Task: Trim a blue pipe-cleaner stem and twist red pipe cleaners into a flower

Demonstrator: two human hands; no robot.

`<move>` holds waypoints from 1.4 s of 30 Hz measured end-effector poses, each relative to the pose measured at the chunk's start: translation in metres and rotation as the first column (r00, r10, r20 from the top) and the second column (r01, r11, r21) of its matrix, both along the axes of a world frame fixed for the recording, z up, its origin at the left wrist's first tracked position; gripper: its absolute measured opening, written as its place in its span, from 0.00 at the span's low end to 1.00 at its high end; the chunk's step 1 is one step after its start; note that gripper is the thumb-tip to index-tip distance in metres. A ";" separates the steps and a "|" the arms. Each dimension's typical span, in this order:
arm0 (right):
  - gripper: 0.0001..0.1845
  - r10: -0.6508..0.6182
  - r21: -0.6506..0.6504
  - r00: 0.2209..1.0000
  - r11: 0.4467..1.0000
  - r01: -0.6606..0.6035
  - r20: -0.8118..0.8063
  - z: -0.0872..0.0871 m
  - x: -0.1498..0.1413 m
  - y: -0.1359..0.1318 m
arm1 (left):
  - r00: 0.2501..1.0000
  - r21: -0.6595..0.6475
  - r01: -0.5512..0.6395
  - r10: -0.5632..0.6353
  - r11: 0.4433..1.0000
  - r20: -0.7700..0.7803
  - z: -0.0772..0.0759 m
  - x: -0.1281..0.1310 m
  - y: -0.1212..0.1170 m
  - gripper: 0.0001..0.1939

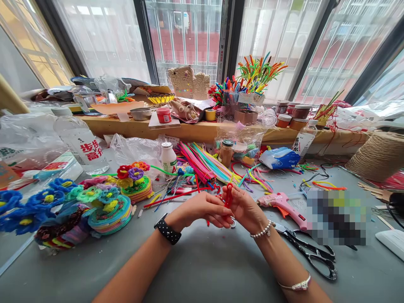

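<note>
Above the grey table, my left hand and my right hand meet near the middle of the view. Between them is a red pipe cleaner, bent into a narrow upright loop. The fingers of my right hand pinch its upper part, while those of my left hand close on it lower down. Fingers hide part of the bent piece. Behind the hands lies a bundle of colourful pipe cleaners, with a straight red one reaching out to the left.
Pipe-cleaner flowers and round coiled pieces stand at left. A pink glue gun and black-handled scissors lie right of my hands. Behind are a white bottle, a brown jar and a twine spool.
</note>
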State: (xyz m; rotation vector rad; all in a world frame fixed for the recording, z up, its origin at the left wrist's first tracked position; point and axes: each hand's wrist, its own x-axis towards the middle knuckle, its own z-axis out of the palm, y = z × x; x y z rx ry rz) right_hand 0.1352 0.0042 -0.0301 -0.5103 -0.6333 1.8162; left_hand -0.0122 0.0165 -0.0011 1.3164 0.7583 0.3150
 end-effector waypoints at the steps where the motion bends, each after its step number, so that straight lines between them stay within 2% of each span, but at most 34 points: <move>1: 0.08 0.002 0.015 1.000 1.000 -0.002 -0.010 -0.001 0.000 0.000 | 1.000 0.001 0.006 -0.006 1.000 -0.003 0.000 0.000 0.000 0.13; 4: 0.07 -0.006 0.030 1.000 1.000 0.007 -0.027 -0.003 -0.004 0.000 | 0.999 0.018 0.024 -0.023 1.000 -0.025 -0.002 0.000 0.000 0.14; 9: 0.07 -0.101 -0.049 0.995 0.994 0.100 -0.013 -0.002 -0.011 -0.002 | 1.000 0.033 0.000 0.001 0.999 -0.024 -0.004 0.000 0.000 0.14; 14: 0.08 -0.099 -0.051 0.995 0.994 0.101 0.034 0.001 -0.011 -0.002 | 0.999 0.043 0.001 0.001 0.999 -0.037 -0.004 -0.001 0.000 0.13; 20: 0.08 -0.121 -0.008 0.989 0.993 0.122 0.084 0.000 -0.009 -0.002 | 0.992 -0.003 -0.078 0.078 0.997 0.094 0.000 0.002 -0.001 0.13; 23: 0.09 -0.146 -0.013 0.984 0.989 0.148 0.104 0.001 -0.009 -0.003 | 0.988 0.014 -0.122 0.120 0.992 0.101 0.000 0.005 -0.002 0.13; 29: 0.08 -0.123 0.007 0.986 0.992 0.123 0.112 0.000 -0.009 -0.001 | 0.989 0.097 -0.146 0.144 0.985 0.023 0.000 0.005 -0.003 0.14; 35: 0.09 -0.152 -0.006 0.987 0.988 0.153 0.042 -0.004 -0.007 0.002 | 0.986 0.070 -0.168 0.168 0.983 0.004 0.000 0.004 -0.002 0.13; 39: 0.14 -0.107 0.022 0.994 0.994 0.106 0.031 -0.003 -0.008 0.000 | 0.984 0.055 -0.177 0.177 0.983 0.012 -0.001 0.005 -0.002 0.14; 42: 0.12 -0.096 0.022 0.995 0.995 0.095 0.027 -0.004 -0.009 0.000 | 0.987 0.046 -0.161 0.160 0.986 0.016 0.000 0.006 -0.003 0.13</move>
